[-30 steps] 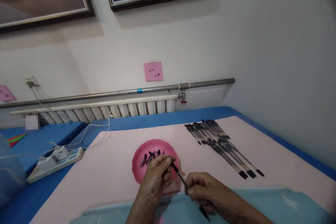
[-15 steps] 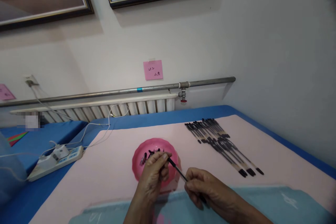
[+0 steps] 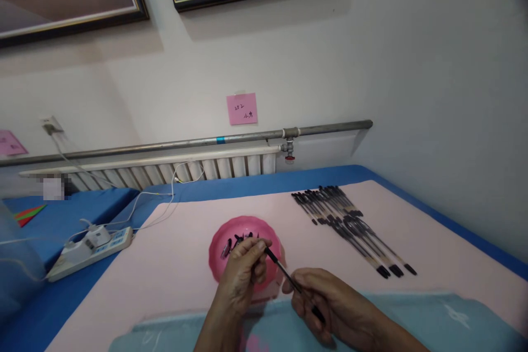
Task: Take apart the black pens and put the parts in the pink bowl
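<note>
Between my hands, a slim pen (image 3: 284,271) with a clear barrel and black ends slants down to the right. The fingertips of my left hand (image 3: 241,272) pinch its upper black end over the pink bowl (image 3: 215,242). My right hand (image 3: 330,300) holds the lower part of the barrel, with the black lower end showing against its fingers. Several small dark pieces (image 3: 226,248) lie in the bowl, partly hidden behind my left hand; they look like pen caps. Two rows of similar pens (image 3: 358,242) lie to the right on the pink sheet.
The pink sheet (image 3: 173,253) covers a blue table (image 3: 198,191). On the left lies a white power strip (image 3: 91,253) with plugs and trailing cables. A radiator (image 3: 210,169) and pipe (image 3: 181,145) run along the wall behind. A light-blue cloth (image 3: 396,313) is at the near edge.
My right hand's fingers have loosened and shifted along the pen, so more of its lower black end shows. My left hand keeps its pinch on the upper end.
</note>
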A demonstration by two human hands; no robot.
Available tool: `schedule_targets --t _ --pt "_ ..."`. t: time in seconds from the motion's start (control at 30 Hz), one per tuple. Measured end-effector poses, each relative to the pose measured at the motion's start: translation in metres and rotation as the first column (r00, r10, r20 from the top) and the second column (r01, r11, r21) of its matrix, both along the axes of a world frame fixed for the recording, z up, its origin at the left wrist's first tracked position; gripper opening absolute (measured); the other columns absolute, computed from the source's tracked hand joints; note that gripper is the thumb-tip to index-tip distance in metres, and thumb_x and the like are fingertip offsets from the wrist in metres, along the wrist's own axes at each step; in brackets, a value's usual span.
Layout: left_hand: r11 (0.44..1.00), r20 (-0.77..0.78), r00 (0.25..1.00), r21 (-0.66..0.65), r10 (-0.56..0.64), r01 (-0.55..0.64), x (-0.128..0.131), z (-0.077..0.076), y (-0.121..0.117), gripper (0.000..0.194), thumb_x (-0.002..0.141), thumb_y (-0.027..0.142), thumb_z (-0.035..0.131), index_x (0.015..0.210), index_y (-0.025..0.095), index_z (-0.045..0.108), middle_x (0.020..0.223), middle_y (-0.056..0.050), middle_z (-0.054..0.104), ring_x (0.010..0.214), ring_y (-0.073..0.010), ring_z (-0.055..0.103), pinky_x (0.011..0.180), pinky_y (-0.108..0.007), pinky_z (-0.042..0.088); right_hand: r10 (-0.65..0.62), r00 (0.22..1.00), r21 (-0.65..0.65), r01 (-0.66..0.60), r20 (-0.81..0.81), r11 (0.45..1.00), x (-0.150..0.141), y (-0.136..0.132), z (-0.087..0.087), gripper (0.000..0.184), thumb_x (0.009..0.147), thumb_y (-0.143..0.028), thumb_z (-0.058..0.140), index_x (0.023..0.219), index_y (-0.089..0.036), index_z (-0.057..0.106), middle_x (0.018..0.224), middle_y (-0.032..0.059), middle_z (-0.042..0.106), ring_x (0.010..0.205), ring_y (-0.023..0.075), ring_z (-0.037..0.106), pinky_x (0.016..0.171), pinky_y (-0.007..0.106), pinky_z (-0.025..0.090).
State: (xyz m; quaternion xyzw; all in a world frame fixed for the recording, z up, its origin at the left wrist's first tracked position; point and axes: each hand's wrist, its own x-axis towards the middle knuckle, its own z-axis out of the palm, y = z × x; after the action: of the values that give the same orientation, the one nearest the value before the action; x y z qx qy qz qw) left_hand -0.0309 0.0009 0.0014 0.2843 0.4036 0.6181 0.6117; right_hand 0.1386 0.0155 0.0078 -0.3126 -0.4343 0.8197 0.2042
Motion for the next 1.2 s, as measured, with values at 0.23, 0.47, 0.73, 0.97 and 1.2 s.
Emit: schedule_targets --t 0.23,0.47,0.73,0.97,1.2 --pt "1.000 0.009 1.000 0.006 -0.006 0.005 0.002 -0.002 0.001 0.026 0.067 0.032 0.069 0.081 0.011 0.063 0.048 0.008 0.041 0.037 -0.0002 0.030 0.037 -0.016 0.018 -0.009 1.000 -0.033 0.008 -0.026 0.999 -0.001 -0.001 0.002 0.024 0.076 -0.039 0.055 0.072 -0.016 0.049 0.063 -0.0006 0.060 0.039 0.0056 0.049 0.031 0.014 0.033" --pt "0.996 0.000 0.996 0.018 0.088 -0.087 -0.013 0.005 0.001 0.026 0.065 0.034 0.070 0.069 0.013 0.056 0.048 0.009 0.037 0.038 -0.0007 0.027 0.038 -0.016 0.018 -0.018 1.000 0.041 0.019 -0.005 0.999 0.001 -0.001 -0.003 0.017 0.072 -0.027 0.057 0.065 -0.017 0.045 0.051 -0.0063 0.052 0.031 0.0028 0.040 0.027 0.012 0.027" --pt "0.910 -0.811 0.523 0.030 0.263 -0.413 -0.054 0.000 0.003 0.025 0.068 0.042 0.060 0.071 0.017 0.060 0.056 0.001 0.056 0.053 -0.0132 0.050 0.051 -0.024 0.034 -0.071 0.994 0.105 0.063 0.081 0.992 0.000 0.001 -0.002 0.013 0.073 -0.026 0.052 0.066 -0.018 0.046 0.049 -0.0072 0.050 0.028 0.0020 0.035 0.025 0.013 0.023" --pt "0.983 -0.689 0.719 -0.049 0.094 -0.176 -0.023 -0.004 0.004 0.020 0.072 0.035 0.055 0.079 0.017 0.062 0.056 0.002 0.054 0.049 -0.0106 0.047 0.048 -0.023 0.032 -0.084 0.995 0.119 0.077 0.059 0.990 0.000 0.003 -0.007 0.017 0.074 -0.030 0.053 0.066 -0.018 0.045 0.051 -0.0070 0.049 0.029 0.0022 0.036 0.025 0.013 0.022" --pt "0.986 -0.083 0.986 -0.100 -0.144 0.135 0.000 0.002 -0.002 0.033 0.062 0.040 0.070 0.078 0.014 0.058 0.054 0.006 0.046 0.037 -0.0011 0.029 0.037 -0.017 0.015 -0.062 0.998 0.134 0.059 0.022 0.989 0.000 0.004 -0.012 0.017 0.076 -0.032 0.053 0.069 -0.017 0.049 0.054 -0.0050 0.053 0.032 0.0036 0.040 0.025 0.013 0.024"
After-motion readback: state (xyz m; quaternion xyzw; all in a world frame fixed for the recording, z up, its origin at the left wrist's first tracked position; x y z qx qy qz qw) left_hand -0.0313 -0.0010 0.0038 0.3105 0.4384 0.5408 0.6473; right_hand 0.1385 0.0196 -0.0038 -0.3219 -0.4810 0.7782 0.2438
